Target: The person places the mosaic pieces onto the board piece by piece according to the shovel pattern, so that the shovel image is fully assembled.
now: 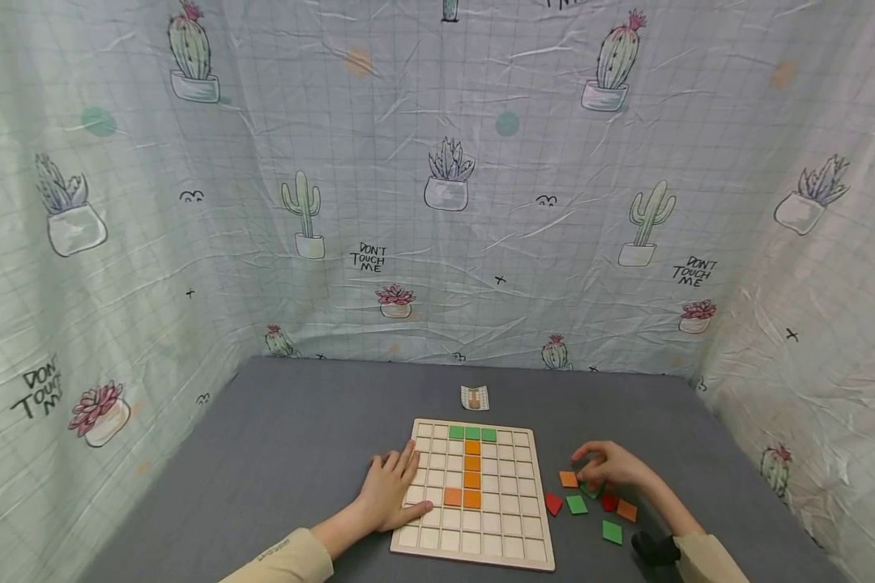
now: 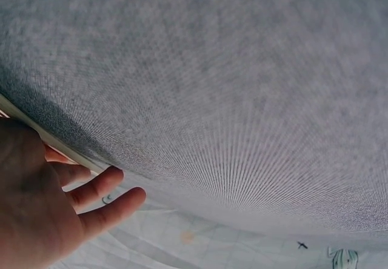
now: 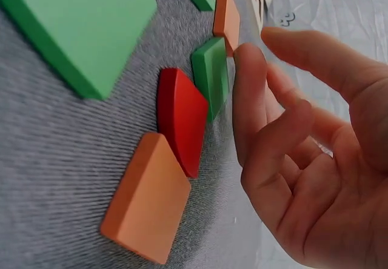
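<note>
The grip of the right hand (image 1: 612,467) is loose, its fingers softly curled with a gap between the tips, and it holds nothing visible; it is poised over a scatter of small flat square tiles, one of them a green tile (image 1: 591,490) partly hidden beneath it. The left hand (image 1: 389,495) has its fingers spread and grips nothing; it rests across the left edge of a square, pale wooden gridded board (image 1: 506,526), its thumb lying over the cells.

The board sits on the grey counter (image 1: 321,413), between the two hands. Three green tiles (image 1: 472,433) form a row along its top; a column of four orange tiles (image 1: 472,472) descends from the middle one, and a redder-orange tile (image 1: 453,496) adjoins the lowest on its left. The loose orange, green and red tiles (image 1: 553,504) lie just right of the board at varied angles.

Beyond the board's far edge is a small printed paper card (image 1: 475,397). A pale curtain (image 1: 408,113) printed with potted cacti surrounds the counter.
</note>
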Demonstrator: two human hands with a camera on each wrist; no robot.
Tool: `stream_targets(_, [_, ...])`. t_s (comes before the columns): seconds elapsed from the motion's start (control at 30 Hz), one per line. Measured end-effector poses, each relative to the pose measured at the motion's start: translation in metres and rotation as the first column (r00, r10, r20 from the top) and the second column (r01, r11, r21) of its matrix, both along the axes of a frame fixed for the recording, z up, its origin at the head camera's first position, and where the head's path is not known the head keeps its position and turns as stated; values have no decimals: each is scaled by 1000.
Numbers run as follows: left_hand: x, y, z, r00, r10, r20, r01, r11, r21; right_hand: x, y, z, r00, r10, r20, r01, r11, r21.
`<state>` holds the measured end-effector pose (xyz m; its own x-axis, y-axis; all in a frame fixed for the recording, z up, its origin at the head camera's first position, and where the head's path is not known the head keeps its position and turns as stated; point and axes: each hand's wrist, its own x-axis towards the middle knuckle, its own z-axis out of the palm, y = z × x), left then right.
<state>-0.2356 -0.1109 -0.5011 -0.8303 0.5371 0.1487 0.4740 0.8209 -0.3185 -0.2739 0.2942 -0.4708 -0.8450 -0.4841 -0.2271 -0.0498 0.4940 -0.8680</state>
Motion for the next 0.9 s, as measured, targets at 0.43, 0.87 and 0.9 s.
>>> stream_targets(0.43, [-2,0,-1,1000,-6,-8,6,1000,-1,-12,-3,-9,999,19,-43,-16,998,64])
stream_targets(0.87, [-1,-1,0,1000,-12,-4,12,1000,14,-18,-5,-10,997,27,-78,-20,996,89])
stream_targets(0.9, [0,-1,0,1000,-12,-5,12,1000,14,-19,-4,-10,997,40,-72,-34,996,86])
